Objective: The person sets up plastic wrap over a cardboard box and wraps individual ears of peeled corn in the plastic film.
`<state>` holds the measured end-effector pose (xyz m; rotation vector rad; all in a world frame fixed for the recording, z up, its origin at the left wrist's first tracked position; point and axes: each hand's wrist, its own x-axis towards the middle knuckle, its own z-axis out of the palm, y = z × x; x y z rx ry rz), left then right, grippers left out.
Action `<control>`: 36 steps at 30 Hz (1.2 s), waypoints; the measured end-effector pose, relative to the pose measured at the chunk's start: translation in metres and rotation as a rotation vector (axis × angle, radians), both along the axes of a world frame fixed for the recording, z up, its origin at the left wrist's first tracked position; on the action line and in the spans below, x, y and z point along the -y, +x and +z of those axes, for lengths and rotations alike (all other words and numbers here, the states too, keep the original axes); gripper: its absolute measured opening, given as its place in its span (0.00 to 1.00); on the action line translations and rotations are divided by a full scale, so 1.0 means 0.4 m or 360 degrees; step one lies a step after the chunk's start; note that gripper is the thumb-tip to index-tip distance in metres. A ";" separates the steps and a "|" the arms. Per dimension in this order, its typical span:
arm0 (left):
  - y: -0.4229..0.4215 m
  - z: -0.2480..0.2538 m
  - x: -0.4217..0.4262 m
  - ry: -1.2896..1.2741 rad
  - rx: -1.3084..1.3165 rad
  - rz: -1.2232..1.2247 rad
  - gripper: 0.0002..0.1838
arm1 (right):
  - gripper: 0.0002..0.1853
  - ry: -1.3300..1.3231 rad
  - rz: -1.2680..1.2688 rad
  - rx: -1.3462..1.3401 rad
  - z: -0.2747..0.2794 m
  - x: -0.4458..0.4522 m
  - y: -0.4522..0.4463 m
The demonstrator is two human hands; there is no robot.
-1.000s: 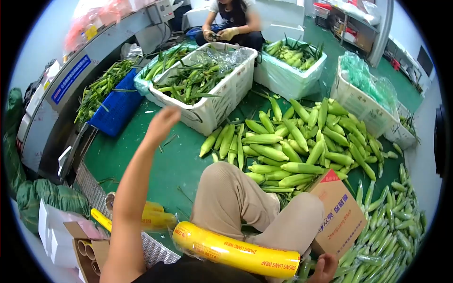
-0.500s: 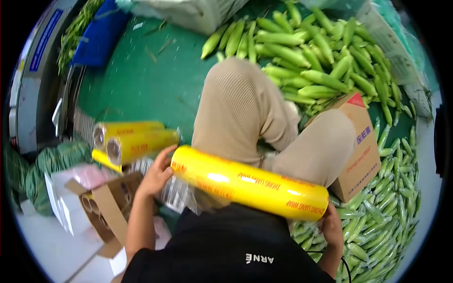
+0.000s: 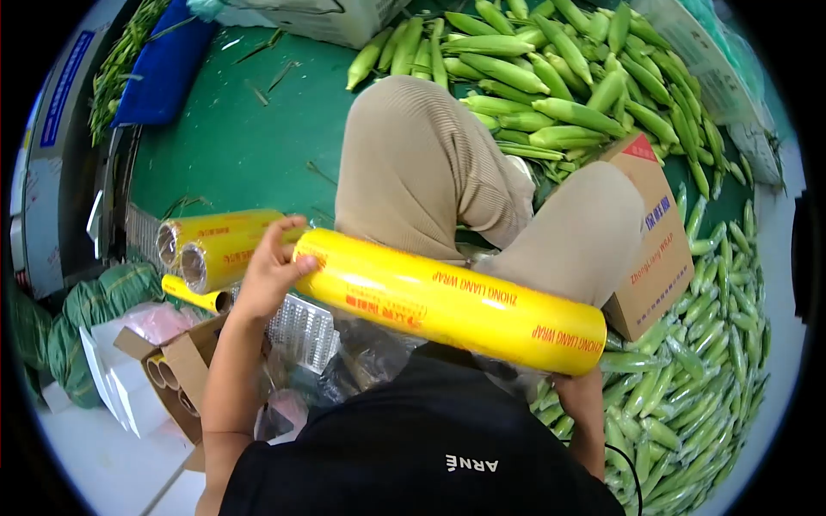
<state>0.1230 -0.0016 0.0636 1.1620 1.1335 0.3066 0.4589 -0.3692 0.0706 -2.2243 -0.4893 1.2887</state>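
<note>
A yellow roll of cling film point(image 3: 447, 297), printed "ZHONG LIANG WRAP", lies slantwise across my lap, its right end lower. My left hand point(image 3: 274, 268) holds the left end, with the thumb at the near edge and the fingers bent around the far side. At the other end, my right hand point(image 3: 578, 391) supports the roll from beneath; its fingers are mostly hidden behind the film. Two more yellow film rolls point(image 3: 228, 262) lie beyond my left hand, with a thinner yellow roll point(image 3: 191, 294) beside them. Clear crumpled plastic point(image 3: 370, 348) is under the held roll.
Unwrapped green corn cobs point(image 3: 551, 73) are heaped ahead. Wrapped cobs point(image 3: 688, 413) fill the right side. A cardboard film box point(image 3: 658, 249) leans by my right knee. An opened carton point(image 3: 194, 365) with rolls stands at left, near green sacks point(image 3: 112, 301).
The roll has shifted slightly up and to the left, and turned so more red print shows. My left hand has moved up with it; my right hand has slid further beneath its end.
</note>
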 end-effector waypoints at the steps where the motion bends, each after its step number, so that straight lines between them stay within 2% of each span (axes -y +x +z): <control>1: 0.053 0.030 -0.012 0.0041 -0.0022 0.0052 0.38 | 0.20 0.0049 -0.0193 0.0040 -0.020 0.002 -0.012; 2: 0.092 0.050 -0.032 0.0096 -0.0035 0.0124 0.37 | 0.19 0.0114 -0.0368 0.0088 -0.048 0.000 -0.015; 3: 0.109 0.059 -0.062 0.0159 0.0063 -0.0069 0.35 | 0.26 0.0493 -0.0327 0.0105 -0.073 -0.004 -0.015; 5: 0.124 0.085 -0.115 0.0298 0.0234 -0.0461 0.32 | 0.32 0.0831 -0.0872 0.0180 -0.075 -0.076 -0.043; 6: 0.131 0.095 -0.120 0.0205 0.0261 -0.0378 0.30 | 0.35 0.1002 -0.1159 0.0207 -0.055 -0.117 -0.056; 7: 0.146 0.096 -0.124 0.0122 0.0297 -0.0305 0.29 | 0.37 0.0937 -0.0971 0.0183 -0.042 -0.091 -0.031; 10: 0.188 0.089 -0.153 -0.0017 0.0280 -0.0140 0.22 | 0.28 0.1595 -0.0933 0.0539 -0.078 0.003 0.035; 12: 0.212 0.103 -0.160 -0.0085 0.0249 -0.0131 0.18 | 0.24 0.2067 -0.1049 0.0198 -0.101 0.117 0.128; 14: 0.222 0.112 -0.164 -0.0130 0.0210 -0.0123 0.16 | 0.21 0.2372 -0.1041 -0.0010 -0.090 0.138 0.179; 15: 0.222 0.118 -0.167 -0.0149 0.0183 -0.0117 0.15 | 0.19 0.2456 -0.1004 -0.0024 -0.043 0.101 0.202; 18: 0.216 0.121 -0.155 -0.0038 0.0044 -0.0248 0.13 | 0.19 0.2312 -0.2231 -0.0019 0.140 -0.019 0.243; 19: 0.202 0.125 -0.145 0.0133 -0.0134 -0.0429 0.16 | 0.16 0.2603 -0.2165 -0.0238 0.101 0.074 0.330; 20: 0.114 0.058 -0.133 0.0334 -0.0258 -0.0661 0.19 | 0.15 0.2919 -0.1944 -0.0530 0.061 0.183 0.400; 21: 0.092 0.046 -0.100 0.0094 -0.0302 -0.0575 0.22 | 0.13 0.3185 -0.1654 -0.0835 0.028 0.283 0.461; 22: 0.039 -0.019 -0.083 -0.0105 -0.0269 -0.0629 0.22 | 0.12 0.3339 -0.1404 -0.1004 0.016 0.338 0.506; 23: 0.013 -0.041 -0.054 -0.0011 -0.0299 -0.0804 0.22 | 0.12 0.3444 -0.1199 -0.1033 0.014 0.366 0.545; 25: -0.009 -0.048 0.002 0.0277 -0.0432 -0.0923 0.22 | 0.11 0.3451 -0.1275 -0.0396 0.066 0.314 0.608; 26: -0.019 -0.042 0.005 0.0439 -0.0535 -0.0992 0.21 | 0.11 0.3374 -0.1481 -0.0032 0.104 0.249 0.635; 28: 0.047 0.092 -0.008 0.0630 -0.1110 -0.1392 0.24 | 0.08 0.3376 -0.1552 0.0086 0.185 0.127 0.692; 30: 0.080 0.155 -0.039 0.1152 -0.1649 -0.1839 0.31 | 0.05 0.3298 -0.1717 0.0175 0.352 -0.052 0.654; 32: 0.150 0.162 -0.065 0.1309 -0.0915 -0.1385 0.40 | 0.04 0.3524 -0.1102 0.0051 0.431 -0.097 0.694; 33: 0.173 0.160 -0.062 0.1319 -0.0559 -0.1166 0.44 | 0.04 0.3603 -0.1262 0.0008 0.498 -0.140 0.687; 34: 0.243 0.148 -0.040 0.1148 -0.0102 -0.1149 0.51 | 0.04 0.3662 -0.1423 -0.0061 0.562 -0.194 0.675; 35: 0.351 0.135 -0.002 0.0955 0.0339 -0.1111 0.58 | 0.05 0.3755 -0.1388 -0.0212 0.593 -0.236 0.683; 36: 0.468 0.136 0.037 0.0667 0.0729 -0.1235 0.67 | 0.05 0.3841 -0.1359 -0.0370 0.611 -0.275 0.675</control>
